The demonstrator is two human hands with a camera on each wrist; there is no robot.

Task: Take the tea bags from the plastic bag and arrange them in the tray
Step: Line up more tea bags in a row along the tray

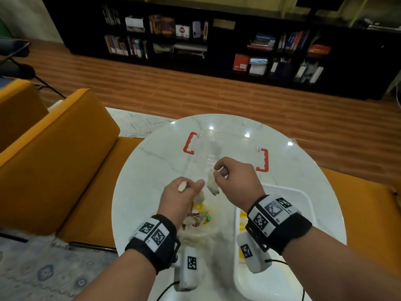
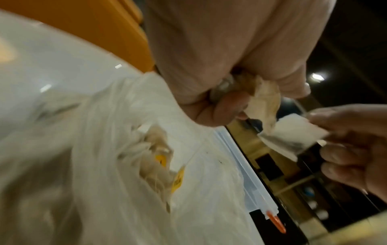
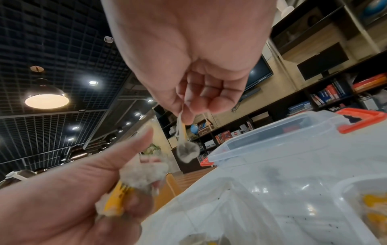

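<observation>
I have both hands raised over the round white marble table [image 1: 152,161], close together but not touching. My right hand [image 1: 235,179] has thumb and forefinger pinched on the string of a tea bag [image 1: 212,184], and the bag dangles below the fingertips; the right wrist view shows the string running down from the pinch to the small grey pouch [image 3: 187,151], clear of everything else. My left hand [image 1: 181,197] is curled around a bunch of tea bags [image 3: 134,182], thumb stretched out toward the right hand; one yellow tag [image 3: 117,201] sticks out between the fingers, and in the left wrist view crumpled bag paper [image 2: 266,99] spills from the fist.

Below the left hand the plastic bag [image 2: 100,149] lies on the table, its mouth open, with more tea bags [image 1: 198,218] and yellow tags inside. The white tray [image 1: 302,198] sits on the table under my right forearm; I can see yellow tags [image 3: 372,201] in it, though the forearm hides most of its floor. Beyond the hands stands a clear plastic container with red handles [image 1: 263,160], further back on the table.

Orange sofa cushions [image 1: 65,153] flank the table on the left, and a dark bookshelf [image 1: 195,35] lines the far wall
</observation>
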